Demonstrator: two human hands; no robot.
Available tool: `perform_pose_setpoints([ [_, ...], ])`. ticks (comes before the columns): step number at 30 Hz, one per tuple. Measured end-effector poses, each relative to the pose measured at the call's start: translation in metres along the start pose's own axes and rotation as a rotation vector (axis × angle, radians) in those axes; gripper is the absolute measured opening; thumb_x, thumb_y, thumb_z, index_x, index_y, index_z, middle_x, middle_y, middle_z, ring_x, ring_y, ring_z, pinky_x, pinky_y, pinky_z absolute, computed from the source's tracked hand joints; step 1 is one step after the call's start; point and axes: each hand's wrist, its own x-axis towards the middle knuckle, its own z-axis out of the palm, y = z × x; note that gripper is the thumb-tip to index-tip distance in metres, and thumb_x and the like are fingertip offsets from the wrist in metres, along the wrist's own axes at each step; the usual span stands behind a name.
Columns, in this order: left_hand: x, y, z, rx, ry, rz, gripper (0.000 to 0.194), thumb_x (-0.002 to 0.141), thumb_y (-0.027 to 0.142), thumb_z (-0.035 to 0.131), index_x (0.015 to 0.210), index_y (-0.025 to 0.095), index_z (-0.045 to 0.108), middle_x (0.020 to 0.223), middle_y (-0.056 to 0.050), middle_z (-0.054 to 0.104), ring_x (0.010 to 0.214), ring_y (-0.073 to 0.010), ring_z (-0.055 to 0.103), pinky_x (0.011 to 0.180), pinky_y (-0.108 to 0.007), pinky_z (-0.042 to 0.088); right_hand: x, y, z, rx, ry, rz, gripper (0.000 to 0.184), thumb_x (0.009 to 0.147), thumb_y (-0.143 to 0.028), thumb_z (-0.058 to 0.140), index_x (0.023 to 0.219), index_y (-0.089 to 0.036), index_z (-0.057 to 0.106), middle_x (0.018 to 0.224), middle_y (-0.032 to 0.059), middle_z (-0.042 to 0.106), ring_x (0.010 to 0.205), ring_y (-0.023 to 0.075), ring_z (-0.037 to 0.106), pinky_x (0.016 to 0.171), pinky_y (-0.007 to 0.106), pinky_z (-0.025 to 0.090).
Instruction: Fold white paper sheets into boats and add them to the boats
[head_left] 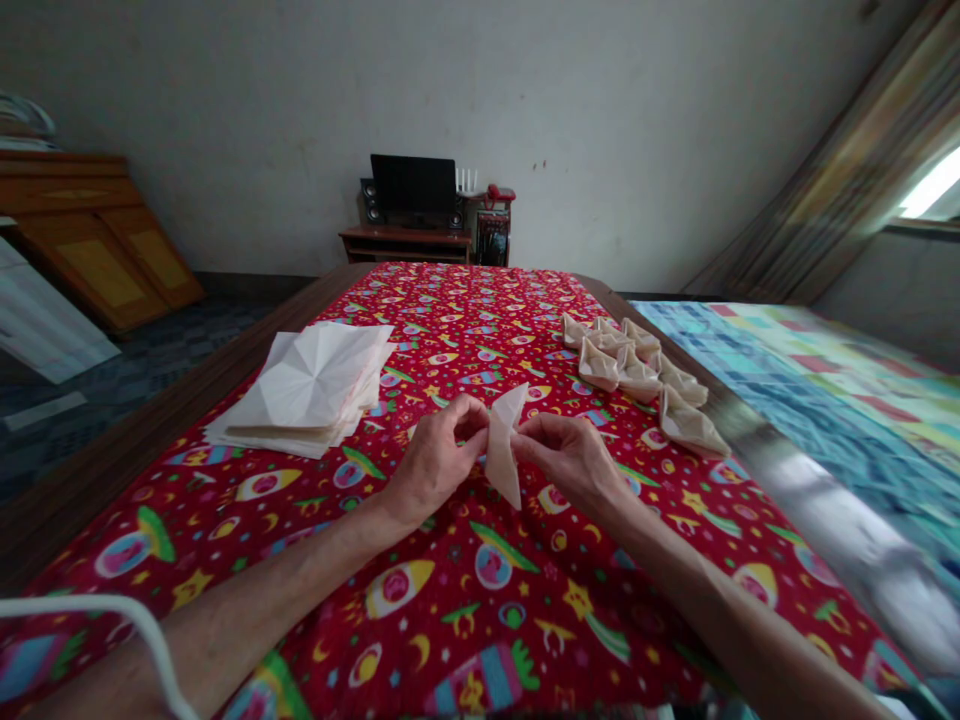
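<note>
left hand (pixel 435 455) and right hand (pixel 571 455) meet above the desk (pixel 112 455), fingers of each pinching a side of a folded paper piece (pixel 504 445), held upright, likely to work a crease. flat paper stack (pixel 311 390) left, folded pieces (pixel 645 375) right near the edge; open cloth between.

A black monitor (pixel 413 186) stands on a low wooden stand (pixel 405 243) by the wall.
</note>
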Motion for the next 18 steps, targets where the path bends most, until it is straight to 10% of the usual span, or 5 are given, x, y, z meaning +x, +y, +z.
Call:
perform_pose_setpoints([
  [18,-0.0015,0.0013,-0.0006,0.167,-0.011,0.124,0.019,0.074,0.016,0.065,0.090,0.024,0.073,0.089,-0.001,0.067,0.083,-0.0170,0.062,0.077,-0.024,0.049,0.0047,0.0032,0.0006,0.215,0.087,0.121,0.031,0.065,-0.048,0.069,0.068,-0.017,0.070,0.062,0.0008,0.067,0.054,0.0136,0.057,0.051,0.024,0.043],
])
